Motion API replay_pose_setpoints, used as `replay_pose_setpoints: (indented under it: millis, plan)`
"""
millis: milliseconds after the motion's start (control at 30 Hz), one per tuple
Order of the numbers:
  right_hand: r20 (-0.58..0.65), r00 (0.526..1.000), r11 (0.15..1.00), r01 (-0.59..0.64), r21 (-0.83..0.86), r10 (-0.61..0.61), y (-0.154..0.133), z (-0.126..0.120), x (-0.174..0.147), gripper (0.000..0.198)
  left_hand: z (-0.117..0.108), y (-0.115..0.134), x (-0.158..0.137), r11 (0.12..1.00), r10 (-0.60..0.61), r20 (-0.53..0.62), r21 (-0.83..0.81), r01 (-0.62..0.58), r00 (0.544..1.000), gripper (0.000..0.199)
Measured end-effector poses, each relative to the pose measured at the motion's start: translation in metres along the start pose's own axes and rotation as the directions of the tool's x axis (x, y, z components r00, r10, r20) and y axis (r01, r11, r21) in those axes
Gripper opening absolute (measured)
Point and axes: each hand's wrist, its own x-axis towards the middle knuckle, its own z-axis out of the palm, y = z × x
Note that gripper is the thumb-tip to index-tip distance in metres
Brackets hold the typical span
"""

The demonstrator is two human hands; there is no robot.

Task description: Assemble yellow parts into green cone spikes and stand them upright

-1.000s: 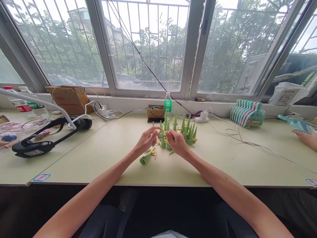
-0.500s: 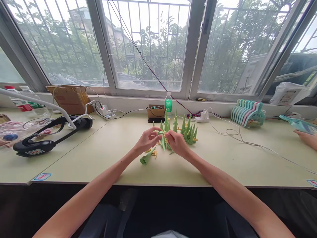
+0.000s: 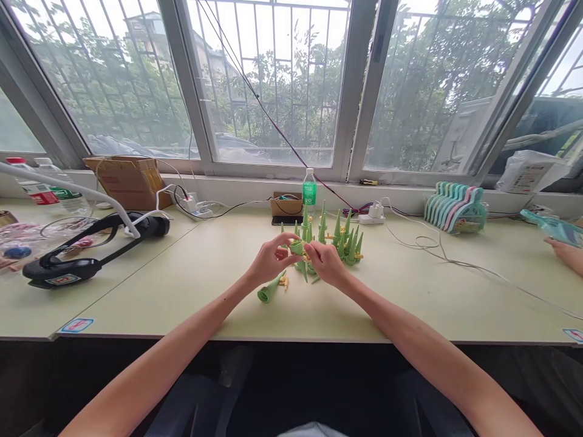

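My left hand (image 3: 268, 260) is closed around a hollow green plastic spike (image 3: 297, 248), its wide mouth turned up toward me and its narrow tip pointing down. Against the side of that spike, my right hand (image 3: 324, 261) has thumb and forefinger pinched together. A bit of yellow shows by those fingertips, but what they hold is mostly hidden. Below my left hand, another green spike (image 3: 269, 291) lies on its side. Small yellow valve-like pieces (image 3: 285, 282) lie next to it. Behind my hands, several green spikes (image 3: 350, 246) stand point up, some with yellow pieces at their bases.
A bottle of green liquid (image 3: 309, 189) and a small cardboard box (image 3: 286, 207) stand behind the spikes. Left are a black headset (image 3: 68, 267) and a larger box (image 3: 130, 182). Hangers (image 3: 455, 207) and cables (image 3: 437, 246) lie right; another person's hand (image 3: 565, 254) is at the far right.
The held spike has tilted so that its open mouth now faces up toward me. My left fingers have shifted around it; my right hand stays close beside it.
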Motion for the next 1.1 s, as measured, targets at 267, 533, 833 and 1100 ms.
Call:
replay_pose_setpoints:
  millis: [267,533,833,1100]
  plan:
    - [0.011,1.0,0.999,0.009,0.033,-0.009,-0.009,0.002,-0.001,0.048,0.002,0.007,0.003,0.976,-0.075,-0.072,-0.212,0.058,0.995,0.048]
    - [-0.005,1.0,0.993,-0.019,0.115,0.02,-0.016,-0.002,-0.003,0.041,0.0,0.004,0.007,0.928,-0.239,0.046,-0.282,0.243,0.97,0.071]
    - [0.036,0.999,0.982,-0.031,0.187,0.024,-0.016,-0.002,-0.004,0.039,-0.001,0.01,0.003,0.912,-0.269,0.201,-0.261,0.317,0.942,0.076]
    - [0.061,0.997,0.967,-0.069,0.245,0.056,-0.015,-0.003,-0.004,0.039,-0.002,0.011,0.002,0.923,-0.242,0.199,-0.255,0.289,0.95,0.073]
